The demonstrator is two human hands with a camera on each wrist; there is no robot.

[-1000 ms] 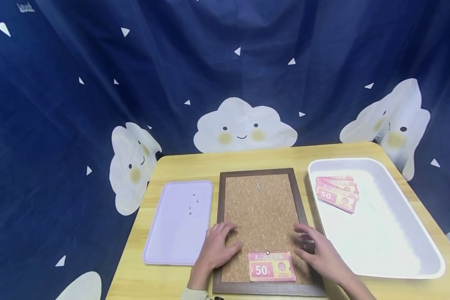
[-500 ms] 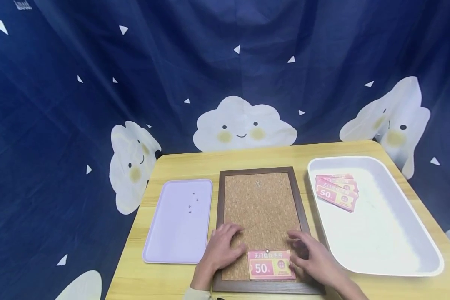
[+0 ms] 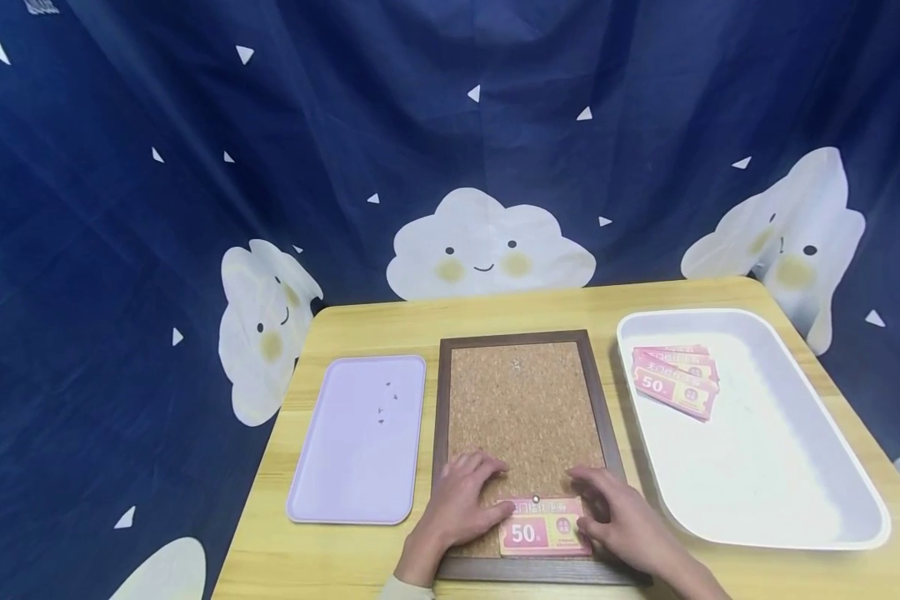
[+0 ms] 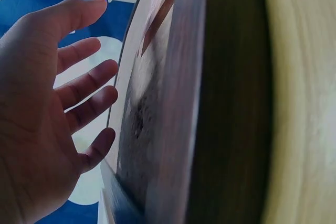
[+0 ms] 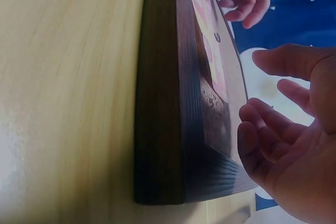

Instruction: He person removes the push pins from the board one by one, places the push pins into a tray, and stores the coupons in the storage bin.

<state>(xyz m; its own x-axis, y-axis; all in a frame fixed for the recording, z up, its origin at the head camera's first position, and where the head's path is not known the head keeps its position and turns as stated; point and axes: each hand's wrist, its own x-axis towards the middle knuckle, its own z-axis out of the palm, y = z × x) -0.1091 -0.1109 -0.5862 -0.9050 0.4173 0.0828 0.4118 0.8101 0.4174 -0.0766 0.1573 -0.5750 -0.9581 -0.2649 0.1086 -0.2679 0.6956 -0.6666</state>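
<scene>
A pink-and-yellow coupon (image 3: 543, 537) marked 50 lies at the near end of a brown-framed cork board (image 3: 521, 417). A small round pin head (image 3: 536, 499) shows at the coupon's top edge. My left hand (image 3: 461, 504) hovers at the coupon's left end, thumb by its upper left corner, fingers loosely bent. Over the right end is my right hand (image 3: 622, 521), its thumb beside the coupon's edge. Both wrist views show relaxed, spread fingers with nothing gripped, the left hand (image 4: 58, 93) and right hand (image 5: 294, 129) alike. Whether a fingertip touches the coupon, I cannot tell.
Left of the board, a lilac tray (image 3: 352, 475) bears several tiny pins (image 3: 381, 422). A deep white tray (image 3: 757, 475) at right contains several fanned coupons (image 3: 675, 392). Small metallic bits (image 3: 516, 365) sit near the board's far end. A blue cloud-print curtain (image 3: 345, 100) hangs behind the table.
Both hands have moved inward and slightly nearer over the board, from its side edges to the coupon's two ends. The coupon stays in place on the board.
</scene>
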